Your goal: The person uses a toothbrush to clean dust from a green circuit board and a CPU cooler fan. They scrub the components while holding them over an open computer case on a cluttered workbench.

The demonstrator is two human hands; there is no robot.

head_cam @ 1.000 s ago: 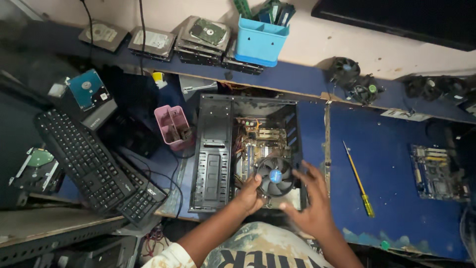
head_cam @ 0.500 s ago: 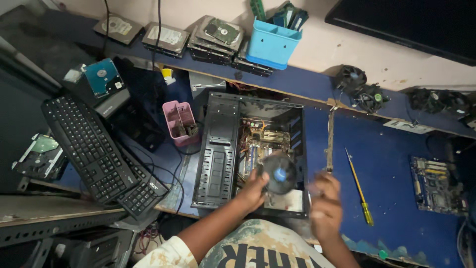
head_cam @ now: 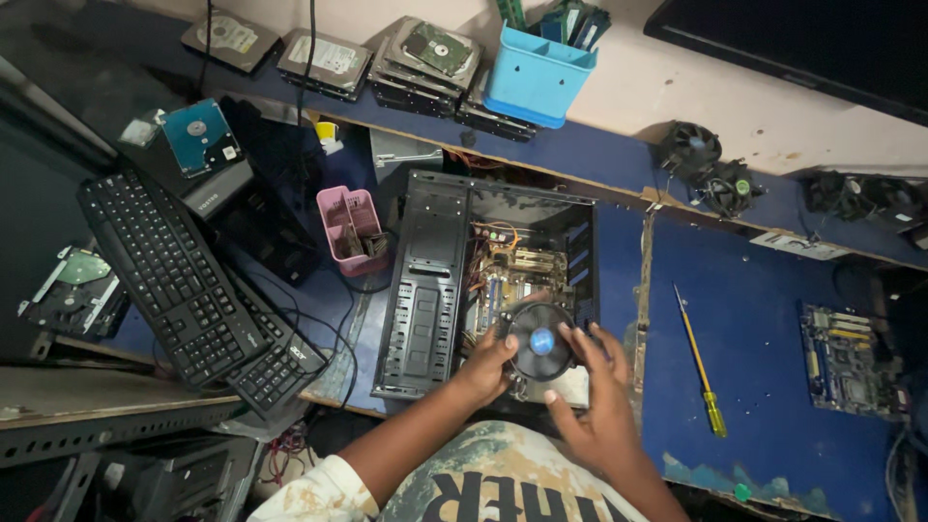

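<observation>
Your left hand grips the left edge of the round black cooling fan, the one with the blue hub, fingers curled against its rim. Your right hand is spread open around the fan's right and near side, fingertips touching the rim; it looks slightly blurred. The fan sits inside the open black computer case, at its near end, over the circuit board with its orange and red wires.

The case lies flat on the blue table. Just left of it stands a small pink tray holding small parts. Further left, two black keyboards lie overlapping at an angle. To the right of the case, well apart, a yellow-handled screwdriver lies on the blue surface, and a green circuit board rests near the right edge. Along the far side you have a row of stacked hard drives, a blue bin with parts standing in it, and several loose black fans.
</observation>
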